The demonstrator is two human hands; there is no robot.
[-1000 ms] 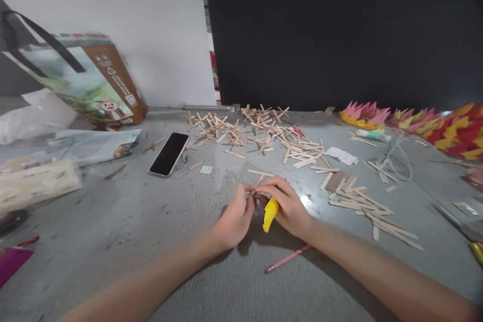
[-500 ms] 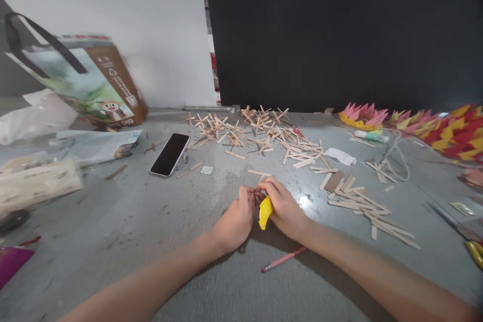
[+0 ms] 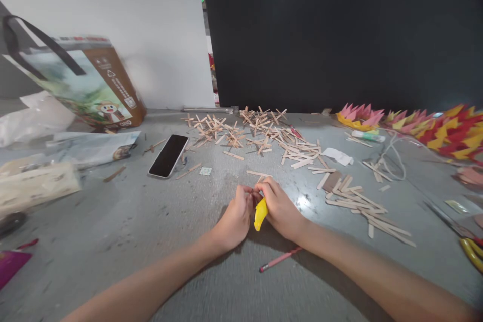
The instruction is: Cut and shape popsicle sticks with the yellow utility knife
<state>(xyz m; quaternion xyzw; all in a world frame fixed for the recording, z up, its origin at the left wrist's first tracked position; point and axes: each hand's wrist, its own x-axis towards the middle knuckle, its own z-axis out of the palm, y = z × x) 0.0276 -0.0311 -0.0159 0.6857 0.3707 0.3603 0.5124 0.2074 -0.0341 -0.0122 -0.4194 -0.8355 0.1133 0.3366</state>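
My left hand (image 3: 234, 221) is closed in a pinch, its fingertips against those of my right hand (image 3: 283, 210). What the left fingers hold is hidden or too small to make out. My right hand is also closed, and a curved, glossy yellow object (image 3: 260, 214) juts from its palm side toward me; its other end is hidden by the fingers. Below the right wrist lies a pink pencil (image 3: 279, 259) with an eraser end. Just beyond the fingertips, a flat wooden stick (image 3: 258, 173) rests on the table.
Crossed wooden sticks (image 3: 215, 129) and a pile of loose sticks (image 3: 354, 196) spread beyond and right. A phone (image 3: 168, 156) lies to the left, near a printed bag (image 3: 86, 85). Scissors (image 3: 471, 253), a white cord (image 3: 402, 161) and folded-paper pieces (image 3: 449, 133) are at right.
The yellow object has tilted and shifted slightly left at my right hand. Both hands stay together in the same place; the whole view has moved a little.
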